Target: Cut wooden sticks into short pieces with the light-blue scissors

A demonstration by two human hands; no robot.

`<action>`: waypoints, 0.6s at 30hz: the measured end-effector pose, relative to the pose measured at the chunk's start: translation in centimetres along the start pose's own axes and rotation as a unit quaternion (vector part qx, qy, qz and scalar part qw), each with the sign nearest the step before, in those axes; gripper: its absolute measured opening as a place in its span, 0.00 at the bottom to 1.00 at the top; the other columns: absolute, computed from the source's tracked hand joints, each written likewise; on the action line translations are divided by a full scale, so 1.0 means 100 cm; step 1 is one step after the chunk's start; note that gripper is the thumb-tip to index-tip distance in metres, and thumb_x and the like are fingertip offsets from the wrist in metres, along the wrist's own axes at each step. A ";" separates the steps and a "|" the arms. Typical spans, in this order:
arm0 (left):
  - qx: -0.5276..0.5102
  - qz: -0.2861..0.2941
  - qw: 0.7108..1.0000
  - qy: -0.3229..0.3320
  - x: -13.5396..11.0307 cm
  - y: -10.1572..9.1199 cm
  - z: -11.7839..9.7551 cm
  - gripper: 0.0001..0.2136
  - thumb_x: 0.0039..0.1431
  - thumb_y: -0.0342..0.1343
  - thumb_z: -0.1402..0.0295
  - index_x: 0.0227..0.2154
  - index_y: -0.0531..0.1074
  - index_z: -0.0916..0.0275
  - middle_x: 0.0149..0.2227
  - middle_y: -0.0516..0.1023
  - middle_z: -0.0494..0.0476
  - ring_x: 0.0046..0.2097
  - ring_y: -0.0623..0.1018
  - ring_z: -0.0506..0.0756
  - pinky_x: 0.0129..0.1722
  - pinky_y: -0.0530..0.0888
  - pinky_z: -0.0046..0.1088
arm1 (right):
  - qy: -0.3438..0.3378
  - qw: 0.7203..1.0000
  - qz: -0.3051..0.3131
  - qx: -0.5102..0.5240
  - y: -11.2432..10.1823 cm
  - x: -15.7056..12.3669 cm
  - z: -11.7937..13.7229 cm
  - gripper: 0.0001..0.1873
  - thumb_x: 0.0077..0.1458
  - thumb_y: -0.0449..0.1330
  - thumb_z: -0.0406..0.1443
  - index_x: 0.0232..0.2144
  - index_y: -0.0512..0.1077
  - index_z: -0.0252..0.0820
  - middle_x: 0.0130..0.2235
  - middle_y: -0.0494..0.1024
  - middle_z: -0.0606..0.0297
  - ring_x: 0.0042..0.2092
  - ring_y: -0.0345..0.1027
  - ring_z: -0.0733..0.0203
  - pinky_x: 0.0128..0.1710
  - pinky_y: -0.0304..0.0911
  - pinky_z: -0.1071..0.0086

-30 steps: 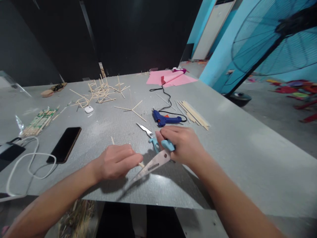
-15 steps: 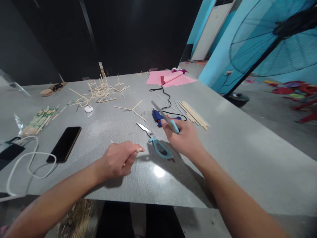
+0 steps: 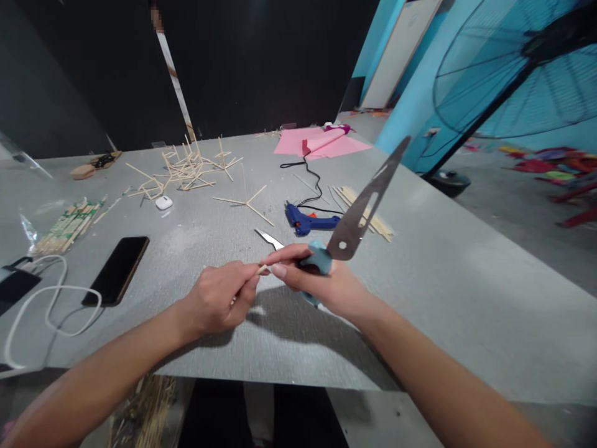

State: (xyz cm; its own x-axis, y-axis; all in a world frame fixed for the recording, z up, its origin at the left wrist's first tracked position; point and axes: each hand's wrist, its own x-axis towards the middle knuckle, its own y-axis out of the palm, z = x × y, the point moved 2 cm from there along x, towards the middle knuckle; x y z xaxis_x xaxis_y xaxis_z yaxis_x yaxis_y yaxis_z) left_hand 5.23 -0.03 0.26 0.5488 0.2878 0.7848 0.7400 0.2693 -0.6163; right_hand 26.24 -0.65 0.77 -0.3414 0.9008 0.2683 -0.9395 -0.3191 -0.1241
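My left hand (image 3: 224, 295) is closed over the table, pinching a short pale piece of stick (image 3: 263, 270) at its fingertips. My right hand (image 3: 333, 283) is wrapped round the light-blue handle of a loose scissor half (image 3: 357, 221); its wide blade points up and to the right. The thumb and forefinger of that hand reach the stick piece from the right, at or very near its end. Beneath the right hand lies the other scissor half (image 3: 269, 239), blade tip toward the upper left, its handle mostly hidden.
A blue glue gun (image 3: 310, 222) lies beyond my right hand, beside flat wooden sticks (image 3: 380, 224). Behind are a three-armed stick joint (image 3: 247, 203), a stick framework (image 3: 189, 168) and pink paper (image 3: 321, 144). At left are a phone (image 3: 119, 270), white cable (image 3: 51, 305) and packaged sticks (image 3: 72, 224).
My right hand has moved left and down to my left hand's fingertips. The held blade has swung from pointing upper left to upper right. My left hand has stayed nearly still.
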 end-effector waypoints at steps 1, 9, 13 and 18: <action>0.005 -0.002 1.000 0.002 0.000 0.000 0.000 0.08 0.76 0.49 0.71 0.49 0.73 0.63 0.30 0.80 0.50 0.28 0.78 0.49 0.24 0.67 0.24 | -0.001 1.000 0.004 -0.002 0.000 0.000 0.000 0.15 0.67 0.67 0.49 0.45 0.83 0.45 0.26 0.68 0.70 0.29 0.61 0.63 0.27 0.58 0.68; -0.010 -0.010 1.000 -0.002 0.000 0.003 0.000 0.09 0.73 0.54 0.74 0.51 0.75 0.65 0.30 0.80 0.50 0.26 0.75 0.48 0.26 0.68 0.24 | 0.006 1.000 -0.019 -0.007 -0.001 0.000 -0.003 0.18 0.66 0.67 0.52 0.42 0.83 0.45 0.27 0.68 0.69 0.30 0.62 0.62 0.29 0.61 0.67; -0.013 -0.020 1.000 -0.001 -0.001 0.004 0.000 0.10 0.72 0.56 0.75 0.53 0.75 0.65 0.31 0.82 0.50 0.25 0.74 0.47 0.26 0.69 0.23 | 0.033 0.998 -0.046 -0.026 -0.001 0.001 0.000 0.19 0.63 0.68 0.54 0.40 0.83 0.46 0.29 0.71 0.66 0.31 0.64 0.61 0.30 0.62 0.67; 0.001 -0.001 1.000 -0.020 0.001 0.004 0.000 0.09 0.72 0.56 0.76 0.51 0.75 0.63 0.29 0.80 0.48 0.25 0.75 0.47 0.26 0.71 0.23 | 0.050 0.995 -0.070 -0.051 0.000 0.004 0.002 0.23 0.59 0.69 0.58 0.37 0.82 0.46 0.26 0.68 0.67 0.28 0.60 0.61 0.27 0.59 0.66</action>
State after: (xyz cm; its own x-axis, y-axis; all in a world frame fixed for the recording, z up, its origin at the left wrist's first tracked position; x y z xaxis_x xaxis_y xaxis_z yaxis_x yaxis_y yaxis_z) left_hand 5.61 0.11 0.10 0.5314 0.3241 0.7827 0.7403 0.2715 -0.6150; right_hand 26.09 -0.38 1.02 -0.1978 0.9607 0.1947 -0.9686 -0.1611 -0.1894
